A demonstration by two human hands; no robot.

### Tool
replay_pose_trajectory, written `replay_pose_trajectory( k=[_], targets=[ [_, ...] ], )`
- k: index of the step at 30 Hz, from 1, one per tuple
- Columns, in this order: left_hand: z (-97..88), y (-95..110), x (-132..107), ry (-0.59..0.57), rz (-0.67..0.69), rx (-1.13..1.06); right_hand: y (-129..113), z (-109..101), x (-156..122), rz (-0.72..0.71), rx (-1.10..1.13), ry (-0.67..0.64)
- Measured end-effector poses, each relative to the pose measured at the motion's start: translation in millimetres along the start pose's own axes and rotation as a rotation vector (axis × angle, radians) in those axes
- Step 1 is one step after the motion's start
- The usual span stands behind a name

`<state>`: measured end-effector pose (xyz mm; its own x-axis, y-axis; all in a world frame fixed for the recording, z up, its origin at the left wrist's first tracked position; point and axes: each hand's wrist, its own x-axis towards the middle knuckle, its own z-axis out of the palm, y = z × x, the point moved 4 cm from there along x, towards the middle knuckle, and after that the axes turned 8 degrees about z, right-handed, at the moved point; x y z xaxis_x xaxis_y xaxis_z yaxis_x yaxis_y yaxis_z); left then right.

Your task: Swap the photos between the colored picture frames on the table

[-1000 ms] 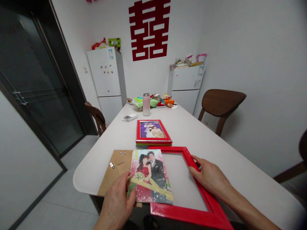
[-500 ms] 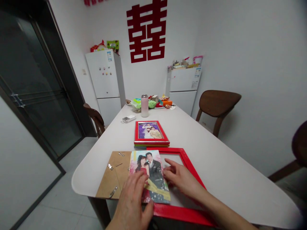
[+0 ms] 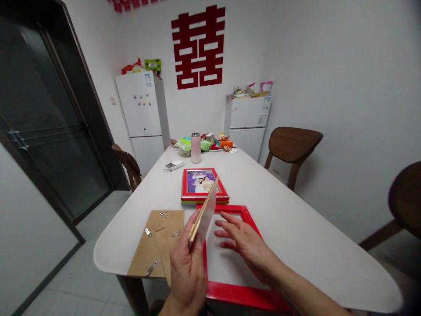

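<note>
My left hand grips a photo print, held up nearly edge-on with its pale back turned to the right. Above the opening of a red picture frame hovers my right hand, its fingers apart and nothing in them. The red frame lies flat at the near table edge, partly under my hands. Left of it rests a brown frame backing board with metal clips, its right part hidden by my left hand. Beyond lies a stack of frames, topped by a red framed photo.
On the white table stand a pink bottle and a small silver device. Bags and snack packets crowd the far end. Wooden chairs flank the table, with two white fridges behind.
The photo print, which lay face up across the backing board and red frame, is now lifted and tilted upright in my left hand. My right hand's fingers have spread.
</note>
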<state>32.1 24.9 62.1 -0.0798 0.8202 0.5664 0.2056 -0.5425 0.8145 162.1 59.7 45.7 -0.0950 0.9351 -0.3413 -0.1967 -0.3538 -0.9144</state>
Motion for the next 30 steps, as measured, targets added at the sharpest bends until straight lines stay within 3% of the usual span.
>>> replay_pose_trajectory(
  k=[2,4,7,9,13,17,25,30],
  targets=[
    [6.7,-1.5,-3.2,0.062,-0.173,-0.219,14.2,-6.9,4.8,0.053,0.080,-0.014],
    [15.3,-3.6,-6.5,0.067,-0.282,-0.389,18.5,-15.4,7.3,0.010,0.172,-0.029],
    [20.1,-9.7,-7.9,0.053,-0.327,-0.470,8.2,-34.6,5.9,-0.111,0.153,0.063],
    [19.2,-15.4,-7.8,-0.019,-0.331,-0.437,-0.9,-46.8,4.8,-0.117,0.034,0.108],
    [12.7,-22.2,-11.1,-0.255,-0.221,-0.103,-7.2,-64.2,9.0,-0.044,-0.184,0.124],
    [9.4,-24.8,-19.2,-0.410,-0.048,0.268,-0.2,-68.3,18.5,-0.033,-0.242,0.084],
    [18.3,-29.6,-30.2,-0.721,0.120,0.496,0.5,-56.6,24.6,-0.045,-0.332,0.069],
    [18.0,-29.5,-32.5,-0.786,0.145,0.511,5.0,-55.3,27.3,0.016,-0.292,0.046]
  ],
)
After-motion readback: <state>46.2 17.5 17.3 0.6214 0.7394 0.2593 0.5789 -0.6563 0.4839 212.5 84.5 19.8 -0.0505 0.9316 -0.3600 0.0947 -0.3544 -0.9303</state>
